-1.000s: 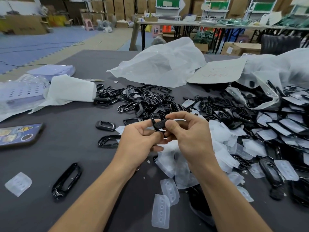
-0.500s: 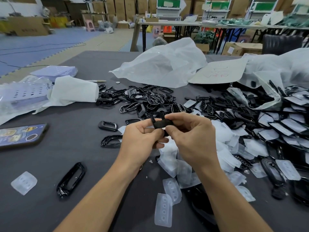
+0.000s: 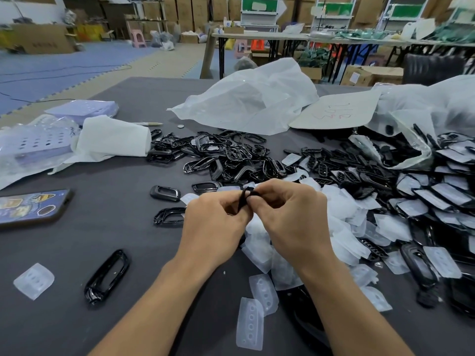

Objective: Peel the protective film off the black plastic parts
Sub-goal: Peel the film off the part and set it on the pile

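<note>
– While both hands meet above the counter (image 3: 108, 227), what are the fingers (image 3: 272, 186) doing?

– They are curled on both sides. The left hand (image 3: 213, 227) pinches a small black plastic part (image 3: 245, 197) between thumb and fingertips, and the right hand (image 3: 290, 217) pinches the same part from the opposite side. The part is held edge-on, lifted clear of the counter. Whether film clings to it, I cannot tell.

– What lies closest to the fingers?

– Directly below them and spreading to their right is a heap of loose film pieces (image 3: 341, 209), translucent white. Just left of the fingers a small grey frame (image 3: 165, 193) lies flat, with a glossy black frame (image 3: 169, 215) near it.

– And beyond them?

– A pile of bare black frames (image 3: 231, 155) sits just past the fingertips. Farther right, well apart, is a spread of film-covered parts (image 3: 449, 194). Behind both lies a crumpled white plastic bag (image 3: 252, 104), beside a cardboard sheet (image 3: 339, 111) with red writing.

– Anything nearer than the fingers?

– A perforated film strip (image 3: 250, 322) lies between the forearms. Off to the left are an oval black frame (image 3: 108, 276) and one stray film piece (image 3: 33, 280). A phone (image 3: 30, 205) rests far left, at the edge of the view.
</note>
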Motion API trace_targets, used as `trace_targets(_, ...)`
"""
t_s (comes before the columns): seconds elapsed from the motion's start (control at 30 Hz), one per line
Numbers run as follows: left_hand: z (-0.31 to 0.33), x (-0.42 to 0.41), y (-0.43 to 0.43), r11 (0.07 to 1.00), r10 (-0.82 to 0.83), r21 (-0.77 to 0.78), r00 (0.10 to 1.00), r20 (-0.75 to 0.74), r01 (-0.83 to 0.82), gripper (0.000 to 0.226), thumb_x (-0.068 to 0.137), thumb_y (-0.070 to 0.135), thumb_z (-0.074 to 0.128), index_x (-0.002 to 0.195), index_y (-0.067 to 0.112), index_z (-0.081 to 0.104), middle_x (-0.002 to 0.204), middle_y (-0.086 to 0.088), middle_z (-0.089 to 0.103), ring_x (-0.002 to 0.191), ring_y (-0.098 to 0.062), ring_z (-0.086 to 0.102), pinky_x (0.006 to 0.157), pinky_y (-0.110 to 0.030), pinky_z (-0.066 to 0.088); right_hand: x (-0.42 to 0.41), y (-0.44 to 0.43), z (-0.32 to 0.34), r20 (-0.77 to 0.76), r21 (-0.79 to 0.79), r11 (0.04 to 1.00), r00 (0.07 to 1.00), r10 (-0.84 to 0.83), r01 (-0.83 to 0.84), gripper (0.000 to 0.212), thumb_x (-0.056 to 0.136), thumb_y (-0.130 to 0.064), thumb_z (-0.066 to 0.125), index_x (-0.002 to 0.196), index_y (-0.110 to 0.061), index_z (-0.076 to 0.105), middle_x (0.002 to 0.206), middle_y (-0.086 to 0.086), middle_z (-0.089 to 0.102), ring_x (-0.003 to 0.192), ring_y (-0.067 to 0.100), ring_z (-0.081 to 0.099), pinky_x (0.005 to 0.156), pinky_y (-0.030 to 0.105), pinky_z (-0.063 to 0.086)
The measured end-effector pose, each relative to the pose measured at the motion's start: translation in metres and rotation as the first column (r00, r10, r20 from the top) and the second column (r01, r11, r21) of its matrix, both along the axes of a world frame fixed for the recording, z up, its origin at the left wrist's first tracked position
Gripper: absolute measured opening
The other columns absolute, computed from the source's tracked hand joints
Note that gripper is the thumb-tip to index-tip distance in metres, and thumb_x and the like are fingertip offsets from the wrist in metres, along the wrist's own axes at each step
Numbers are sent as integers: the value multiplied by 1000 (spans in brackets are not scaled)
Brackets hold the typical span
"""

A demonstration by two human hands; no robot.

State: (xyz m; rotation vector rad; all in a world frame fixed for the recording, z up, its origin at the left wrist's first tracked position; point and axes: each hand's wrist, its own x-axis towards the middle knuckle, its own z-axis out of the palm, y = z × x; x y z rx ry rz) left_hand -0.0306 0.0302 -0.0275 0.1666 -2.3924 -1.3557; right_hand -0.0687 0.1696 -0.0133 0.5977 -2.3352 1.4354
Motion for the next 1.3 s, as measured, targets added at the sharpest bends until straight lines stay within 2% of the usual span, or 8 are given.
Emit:
trace_targets(0.17, 3, -1, 1, 985, -69, 157, 997, 23, 65, 12, 86, 23, 68, 82, 19, 79, 72, -4, 76, 74, -35, 72, 70, -56, 60, -1, -1, 1, -28, 4, 1000, 1000, 9, -8, 16, 87, -11, 76, 87, -26, 79, 76, -17, 73, 71, 5, 69, 67, 25, 55)
trace_targets(0.33, 8, 0, 5, 938, -141, 318, 990, -10, 137, 14, 82, 15, 66, 85, 12, 79, 79, -36, 65, 68, -20, 60, 70, -61, 59, 0, -1, 2, 11, -31, 998, 998, -62, 62, 12, 79, -20, 85, 73, -26, 77, 64, -13, 70, 64, 9, 65, 58, 21, 49)
trace_targets(0.5, 7, 1, 6, 897, -157, 417, 987, -17, 150, 24, 88, -7, 67, 90, 13, 81, 78, -18, 78, 72, -26, 75, 76, -55, 61, -2, 0, 5, 115, -121, 990, 991, -65, 79, 15, 75, -20, 88, 75, -27, 74, 67, -14, 70, 60, 10, 64, 56, 23, 52)
trace_targets(0.63, 6, 2, 6, 850, -162, 511, 986, 30, 124, 37, 87, -13, 68, 98, 19, 81, 82, -13, 80, 74, -24, 78, 62, -36, 64, -6, 2, 6, 259, -170, 984, 961, 92, -49, 18, 78, -6, 83, 73, -22, 75, 68, -4, 74, 66, 14, 72, 66, 30, 60)
trace_targets(0.87, 1, 2, 14, 913, -5, 409, 999, 45, -14, 45, 74, 7, 76, 109, 34, 76, 76, 4, 79, 72, -12, 76, 76, -36, 61, -10, 3, 7, 373, -309, 943, 897, 237, -120, 23, 79, 13, 72, 77, -10, 72, 72, 10, 72, 68, 13, 65, 68, 28, 56)
trace_targets(1.07, 6, -4, 3, 806, -31, 591, 994, 101, -34, 29, 86, -7, 68, 94, 17, 82, 80, -14, 79, 70, -27, 72, 72, -40, 62, -9, 3, 4, 377, -279, 956, 906, 194, -88, 24, 75, 13, 77, 78, -10, 74, 74, 12, 74, 68, 17, 67, 75, 43, 60)
trace_targets(1.17, 12, 0, 1, 746, -99, 666, 990, 100, 7, 25, 88, -8, 70, 89, 13, 83, 77, -9, 78, 59, -16, 70, 55, -26, 58, -8, 4, 6, 388, -309, 947, 897, 213, -92, 23, 76, 10, 77, 80, -13, 75, 71, 8, 72, 67, 17, 66, 70, 37, 59)
trace_targets(1.3, 14, -1, 1, 632, -13, 775, 999, 37, -21, 25, 87, -14, 69, 83, 9, 78, 75, -8, 78, 63, -15, 75, 55, -22, 59, -5, 4, 8, 420, -255, 962, 885, 201, -97, 13, 82, -5, 78, 80, -17, 76, 74, 5, 76, 67, 15, 69, 59, 26, 54)
